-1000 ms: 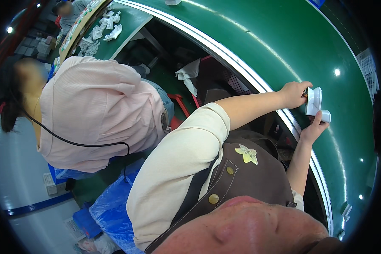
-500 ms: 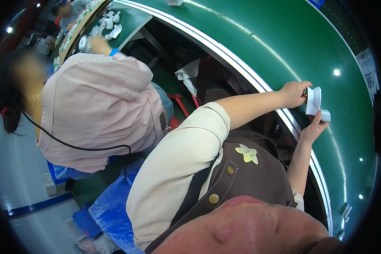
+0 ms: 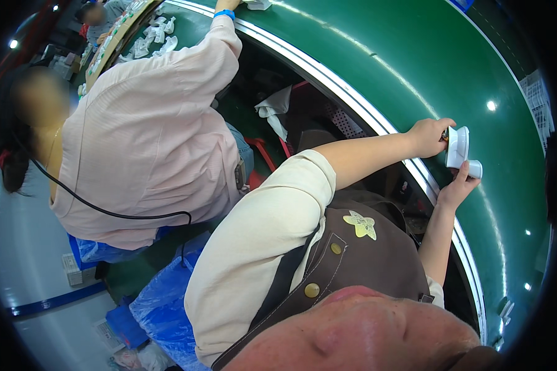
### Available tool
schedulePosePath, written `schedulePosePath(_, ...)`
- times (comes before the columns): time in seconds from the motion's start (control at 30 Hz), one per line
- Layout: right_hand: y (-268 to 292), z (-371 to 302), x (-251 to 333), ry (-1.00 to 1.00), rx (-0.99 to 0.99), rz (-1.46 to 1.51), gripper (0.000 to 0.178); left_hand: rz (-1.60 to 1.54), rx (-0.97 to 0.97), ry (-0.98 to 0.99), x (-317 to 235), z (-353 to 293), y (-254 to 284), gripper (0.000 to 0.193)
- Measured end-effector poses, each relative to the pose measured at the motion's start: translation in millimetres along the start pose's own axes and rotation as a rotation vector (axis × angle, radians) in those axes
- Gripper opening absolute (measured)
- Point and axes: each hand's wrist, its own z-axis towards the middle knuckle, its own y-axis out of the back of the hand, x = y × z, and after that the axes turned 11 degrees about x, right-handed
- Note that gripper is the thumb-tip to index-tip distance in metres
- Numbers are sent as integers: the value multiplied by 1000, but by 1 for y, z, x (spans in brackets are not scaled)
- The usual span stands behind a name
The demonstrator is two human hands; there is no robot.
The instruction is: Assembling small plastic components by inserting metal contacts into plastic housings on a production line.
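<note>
The white piece I hold looks like smooth plastic with a soft sheen, above a smooth, glossy green tabletop whose near edge is a shiny, metallic-looking rail. My brown apron is matt cloth with polished metal-looking snaps; at left, crinkled blue plastic sheeting shines.

Tbl free past hands; coworker's arm L.
</note>
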Motion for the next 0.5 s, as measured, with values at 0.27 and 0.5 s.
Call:
schedulePosePath(0.27,-1,1,4,25,5,-7,37,4,-9,-8,-3,0,2,41)
schedulePosePath(0.5,-3,-2,5,39,-24,-24,38,4,-29,-30,3,-1,-2,40)
